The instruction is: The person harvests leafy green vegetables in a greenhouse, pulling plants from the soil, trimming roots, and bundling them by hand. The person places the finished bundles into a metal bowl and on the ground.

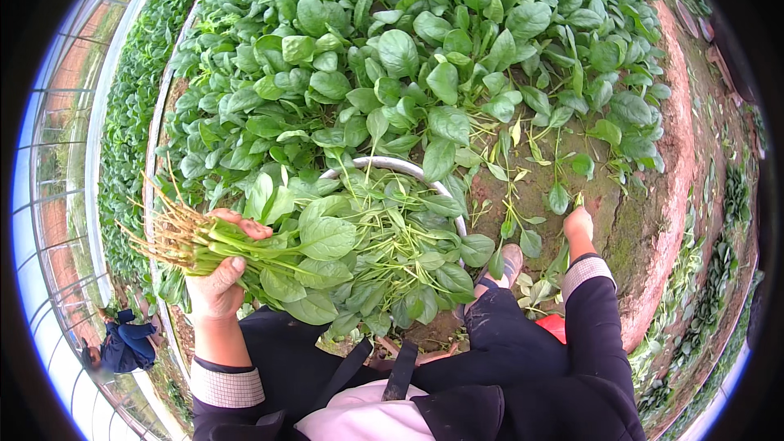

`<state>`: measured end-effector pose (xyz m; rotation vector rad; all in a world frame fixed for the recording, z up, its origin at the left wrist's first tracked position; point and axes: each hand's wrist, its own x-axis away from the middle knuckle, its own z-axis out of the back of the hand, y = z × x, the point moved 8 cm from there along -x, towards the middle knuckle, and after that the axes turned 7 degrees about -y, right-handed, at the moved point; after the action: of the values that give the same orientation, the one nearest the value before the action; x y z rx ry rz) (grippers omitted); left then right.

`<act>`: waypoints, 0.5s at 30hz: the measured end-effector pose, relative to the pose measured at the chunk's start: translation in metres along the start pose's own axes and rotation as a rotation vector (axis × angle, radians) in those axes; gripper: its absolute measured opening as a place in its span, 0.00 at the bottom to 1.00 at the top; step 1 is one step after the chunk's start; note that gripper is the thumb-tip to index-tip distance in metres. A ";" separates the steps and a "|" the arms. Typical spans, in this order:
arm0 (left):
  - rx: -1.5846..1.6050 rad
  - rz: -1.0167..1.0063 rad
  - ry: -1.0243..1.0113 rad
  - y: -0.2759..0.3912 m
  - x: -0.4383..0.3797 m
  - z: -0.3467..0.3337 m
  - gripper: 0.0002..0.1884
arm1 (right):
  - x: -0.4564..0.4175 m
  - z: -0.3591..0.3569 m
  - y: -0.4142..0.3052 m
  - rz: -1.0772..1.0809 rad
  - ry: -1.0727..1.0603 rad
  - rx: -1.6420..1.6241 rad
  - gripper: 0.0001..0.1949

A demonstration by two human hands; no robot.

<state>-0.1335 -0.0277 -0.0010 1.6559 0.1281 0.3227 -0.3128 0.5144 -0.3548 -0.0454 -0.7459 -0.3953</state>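
My left hand (217, 282) is closed round a thick bunch of spinach (245, 251), its pale roots (168, 226) pointing left and its leaves lying over the rim side of a round basket (401, 163). Loose picked spinach (404, 245) fills that basket, which stands in front of my body. Low over the soil at the right is my right hand (579, 226), with its fingers curled and a small greenish tip showing beyond them. A few uprooted or drooping spinach plants (508, 208) lie between the basket and this hand.
Dense growing spinach (441, 30) covers the bed ahead. A raised soil edge (677, 135) runs down the right. My sandalled foot (508, 263) is beside the basket, and a red item (553, 327) lies near my knee. Another person (125, 343) crouches at the far left, by the greenhouse frame.
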 end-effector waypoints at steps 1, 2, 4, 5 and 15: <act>-0.001 -0.006 0.001 0.001 0.002 0.002 0.27 | 0.001 0.001 -0.002 0.026 -0.009 0.023 0.15; -0.002 -0.012 0.003 0.002 0.003 0.003 0.27 | -0.001 0.002 -0.002 0.053 -0.017 0.047 0.15; 0.004 -0.027 0.007 0.004 0.006 0.005 0.27 | 0.000 0.006 -0.001 0.079 -0.011 0.071 0.15; 0.026 -0.037 0.001 0.004 0.006 0.006 0.27 | 0.001 0.007 0.001 0.071 -0.024 0.071 0.14; 0.213 -0.098 -0.052 0.037 0.044 0.024 0.32 | 0.146 0.091 -0.111 0.639 0.154 -0.178 0.17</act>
<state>-0.0882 -0.0431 0.0400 1.8601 0.2104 0.1963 -0.3154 0.3796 -0.2010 -0.4059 -0.5070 0.1457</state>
